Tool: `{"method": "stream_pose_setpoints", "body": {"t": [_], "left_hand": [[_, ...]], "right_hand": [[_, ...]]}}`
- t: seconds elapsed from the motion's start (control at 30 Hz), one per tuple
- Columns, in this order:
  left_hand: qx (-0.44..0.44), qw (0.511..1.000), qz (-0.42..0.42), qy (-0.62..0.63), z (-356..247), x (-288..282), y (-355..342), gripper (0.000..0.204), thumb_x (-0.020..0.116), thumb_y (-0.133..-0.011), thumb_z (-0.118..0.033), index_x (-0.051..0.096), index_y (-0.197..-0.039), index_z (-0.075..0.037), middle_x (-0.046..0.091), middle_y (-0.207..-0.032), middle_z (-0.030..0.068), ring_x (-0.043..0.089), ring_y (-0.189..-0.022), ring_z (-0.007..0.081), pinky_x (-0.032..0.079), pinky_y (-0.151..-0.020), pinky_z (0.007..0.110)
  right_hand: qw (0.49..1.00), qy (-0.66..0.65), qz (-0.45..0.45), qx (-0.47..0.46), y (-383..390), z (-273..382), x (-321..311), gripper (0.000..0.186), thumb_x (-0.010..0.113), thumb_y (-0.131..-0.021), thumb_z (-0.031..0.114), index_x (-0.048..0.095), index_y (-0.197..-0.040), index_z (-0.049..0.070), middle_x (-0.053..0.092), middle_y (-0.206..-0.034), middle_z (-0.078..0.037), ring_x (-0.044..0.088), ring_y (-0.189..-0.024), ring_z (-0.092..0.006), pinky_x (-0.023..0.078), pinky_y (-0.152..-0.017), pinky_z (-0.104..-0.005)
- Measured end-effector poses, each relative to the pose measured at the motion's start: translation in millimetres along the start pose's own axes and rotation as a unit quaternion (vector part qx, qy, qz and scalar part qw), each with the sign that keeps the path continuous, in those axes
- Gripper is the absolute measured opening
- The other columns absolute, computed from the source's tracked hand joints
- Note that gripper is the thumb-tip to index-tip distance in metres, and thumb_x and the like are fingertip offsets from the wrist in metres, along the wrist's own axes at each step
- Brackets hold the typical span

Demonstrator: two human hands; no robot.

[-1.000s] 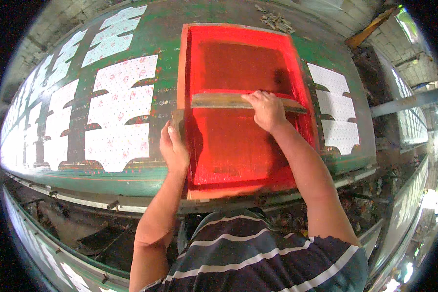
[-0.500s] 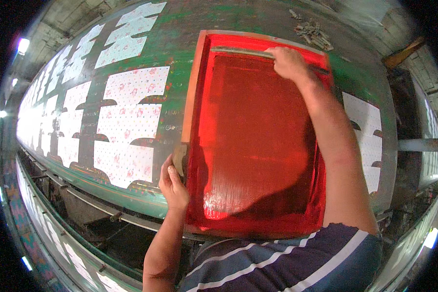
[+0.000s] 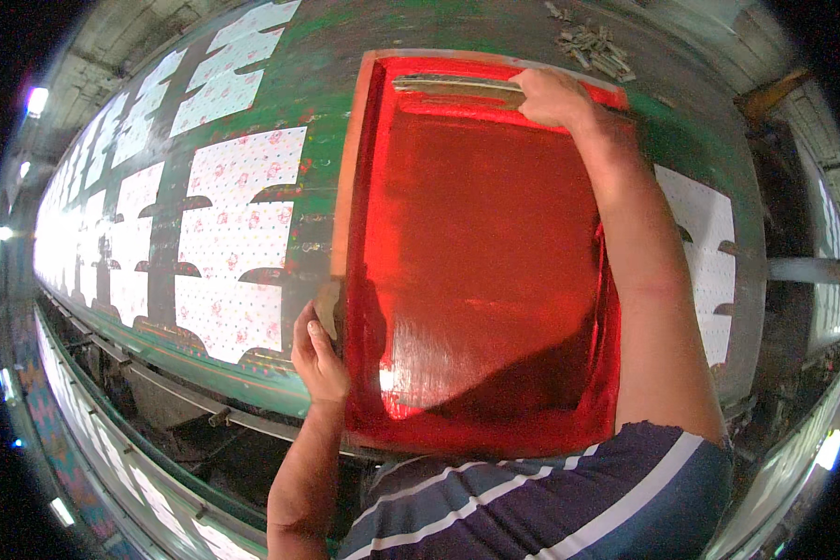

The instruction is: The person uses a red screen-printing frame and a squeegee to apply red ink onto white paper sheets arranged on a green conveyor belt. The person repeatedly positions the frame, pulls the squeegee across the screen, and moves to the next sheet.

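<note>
A screen-printing frame point(image 3: 353, 187) with a wooden rim lies in front of me, its mesh point(image 3: 485, 233) coated in red ink. My right hand point(image 3: 555, 101) reaches to the far end of the frame, closed on a long squeegee point(image 3: 453, 84) that lies crosswise there. Wet bright-red ink lines the mesh just below its blade. At the frame's near left side, my left hand point(image 3: 322, 362) grips a worn wooden handle point(image 3: 329, 306), thumb on top. The fingers' undersides are hidden.
The frame rests on a long green table point(image 3: 322, 140). Rows of white floral-printed fabric pieces point(image 3: 233, 233) stretch to the left, and another piece point(image 3: 709, 252) lies right of the frame. Crumpled scraps point(image 3: 595, 51) sit beyond it. A metal rail point(image 3: 261, 431) runs along the near edge.
The squeegee now sits slightly nearer the far rim and looks tilted, with a band of ink showing beneath it. My left hand keeps its hold. The whole view has shifted slightly.
</note>
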State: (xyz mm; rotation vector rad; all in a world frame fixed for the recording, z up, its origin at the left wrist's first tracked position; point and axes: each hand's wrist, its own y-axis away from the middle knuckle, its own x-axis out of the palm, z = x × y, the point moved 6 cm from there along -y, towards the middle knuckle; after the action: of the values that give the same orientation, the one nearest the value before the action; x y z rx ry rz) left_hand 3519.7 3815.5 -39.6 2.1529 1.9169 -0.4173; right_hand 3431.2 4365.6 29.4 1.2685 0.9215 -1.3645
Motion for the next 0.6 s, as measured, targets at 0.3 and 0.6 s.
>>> {"method": "stream_pose_setpoints", "body": {"t": [0.3, 0.6], "left_hand": [[0.06, 0.997, 0.024, -0.037, -9, 0, -6, 0.055, 0.047, -0.123, -0.038, 0.066, -0.147, 0.008, 0.076, -0.135, 0.0243, 0.071, -0.125, 0.0307, 0.054, -0.109, 0.042], [0.093, 0.995, 0.03, 0.028, -7, -2, -7, 0.052, 0.053, -0.121, -0.035, 0.07, -0.142, 0.008, 0.077, -0.135, 0.0287, 0.074, -0.128, 0.0387, 0.055, -0.111, 0.046]], "right_hand": [[0.998, -0.046, 0.045, 0.009, 139, 84, 18, 0.035, 0.066, -0.088, 0.009, 0.082, -0.118, 0.012, 0.082, -0.111, -0.023, 0.078, -0.112, -0.0466, 0.06, -0.098, -0.0625], [0.999, -0.004, 0.051, 0.0, 312, 202, 52, 0.039, 0.067, -0.086, 0.008, 0.085, -0.12, 0.016, 0.084, -0.106, -0.02, 0.082, -0.103, -0.0418, 0.066, -0.093, -0.0578]]}}
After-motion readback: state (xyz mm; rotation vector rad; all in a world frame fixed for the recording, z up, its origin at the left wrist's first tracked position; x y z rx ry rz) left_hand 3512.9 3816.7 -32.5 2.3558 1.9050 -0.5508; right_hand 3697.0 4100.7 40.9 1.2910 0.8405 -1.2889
